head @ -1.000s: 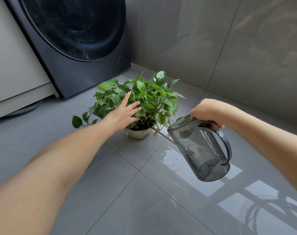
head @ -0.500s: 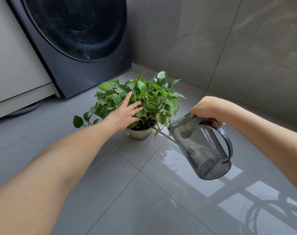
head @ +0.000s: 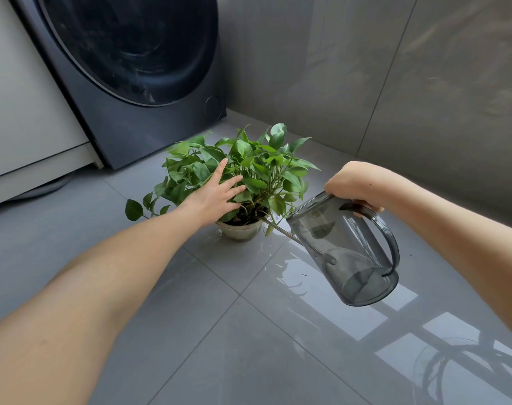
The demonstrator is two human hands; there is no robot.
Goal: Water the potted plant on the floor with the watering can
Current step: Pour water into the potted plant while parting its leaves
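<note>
A leafy green plant (head: 257, 168) grows in a small pale pot (head: 239, 229) on the grey tiled floor. My left hand (head: 216, 195) lies flat on the leaves with fingers spread, pressing the foliage aside above the pot. My right hand (head: 352, 184) grips the top of the handle of a smoky transparent watering can (head: 348, 252). The can is tilted steeply toward the plant. Its thin spout (head: 278, 228) reaches to the soil at the pot's right rim. A little water sits in the can's lower end.
A dark front-loading washing machine (head: 137, 83) stands behind the plant at the left. A white cabinet (head: 21, 121) is beside it. Grey tiled walls (head: 395, 83) close the corner behind and to the right. The glossy floor (head: 248, 331) reflects a window.
The can has tipped a little further toward the plant and shifted slightly. My left hand stays on the leaves.
</note>
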